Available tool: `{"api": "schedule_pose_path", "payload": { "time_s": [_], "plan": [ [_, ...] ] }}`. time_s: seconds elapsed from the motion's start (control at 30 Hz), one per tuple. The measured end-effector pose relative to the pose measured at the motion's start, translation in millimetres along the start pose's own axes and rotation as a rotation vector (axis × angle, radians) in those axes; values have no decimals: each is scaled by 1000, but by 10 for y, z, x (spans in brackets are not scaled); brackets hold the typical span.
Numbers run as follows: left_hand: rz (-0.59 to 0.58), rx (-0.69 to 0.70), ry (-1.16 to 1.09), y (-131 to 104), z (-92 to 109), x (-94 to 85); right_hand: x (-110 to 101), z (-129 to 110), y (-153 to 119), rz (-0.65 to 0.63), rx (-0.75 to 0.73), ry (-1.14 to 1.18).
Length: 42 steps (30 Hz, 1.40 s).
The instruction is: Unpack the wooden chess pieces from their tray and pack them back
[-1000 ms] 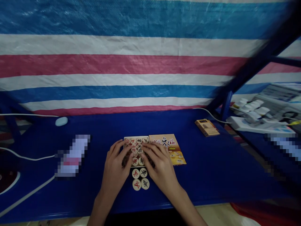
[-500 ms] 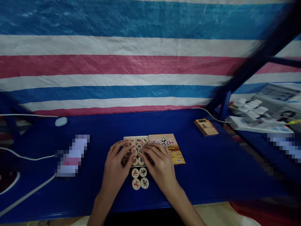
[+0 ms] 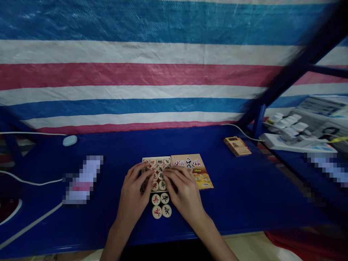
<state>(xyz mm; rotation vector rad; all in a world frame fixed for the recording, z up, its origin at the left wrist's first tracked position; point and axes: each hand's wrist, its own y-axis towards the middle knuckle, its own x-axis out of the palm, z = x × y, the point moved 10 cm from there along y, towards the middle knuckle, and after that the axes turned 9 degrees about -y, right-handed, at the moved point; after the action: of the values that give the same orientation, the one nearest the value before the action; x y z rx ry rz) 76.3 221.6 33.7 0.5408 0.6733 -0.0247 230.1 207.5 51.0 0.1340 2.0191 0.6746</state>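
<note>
Both hands reach over a shallow white-edged box (image 3: pixel 160 191) filled with rows of round wooden Chinese chess pieces, marked in red on the left and black on the right. My left hand (image 3: pixel 136 185) curls over the box's left side, thumb and index finger closed at a red-marked piece (image 3: pixel 154 176). Mirroring it, my right hand (image 3: pixel 183 185) has thumb and index finger closed at a black-marked piece (image 3: pixel 161 175). The hands hide the box's side edges and several pieces. Two red pieces (image 3: pixel 157 212) and two black pieces (image 3: pixel 166 210) lie in a square just in front of the box.
The printed chess box lid (image 3: pixel 205 177) lies against the box's right side. Farther right are a small tan carton (image 3: pixel 237 146) and a power strip (image 3: pixel 296 143) with plugs. Leftward, a pixelated phone-like object (image 3: pixel 85 179), white cables and a pale blue case (image 3: pixel 70 140) rest on the blue table (image 3: pixel 244 203).
The view has shifted very slightly. Both hands stay over the box with only small finger movement, and the loose pieces lie as before.
</note>
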Motion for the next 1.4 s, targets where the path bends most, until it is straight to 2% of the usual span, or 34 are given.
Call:
{"api": "schedule_pose_path", "payload": {
  "time_s": [0.17, 0.3, 0.4, 0.57, 0.73, 0.87, 1.17, 1.4],
  "plan": [
    [45, -2, -6, -23, 84, -123, -107, 54, -43, 44, 14, 60],
    [153, 21, -12, -266, 222, -376, -307, 81, -254, 118, 18, 74],
    [86, 58, 14, -529, 297, -379, -331, 7, -472, 36, -37, 62],
    [-106, 87, 65, -770, 312, -161, -203, -113, -684, -144, -115, 25],
    [-143, 129, 74, -750, 354, -87, -122, -151, -683, -183, -157, 7],
    [-151, 135, -5, -751, 381, -109, -178, -186, -681, -164, -180, 31],
    [10, -15, -162, -491, 315, -150, -272, -141, -401, 26, -84, 149],
    [-48, 1, -203, -472, 291, -83, -228, -74, -374, 38, -65, 168]
  ]
}}
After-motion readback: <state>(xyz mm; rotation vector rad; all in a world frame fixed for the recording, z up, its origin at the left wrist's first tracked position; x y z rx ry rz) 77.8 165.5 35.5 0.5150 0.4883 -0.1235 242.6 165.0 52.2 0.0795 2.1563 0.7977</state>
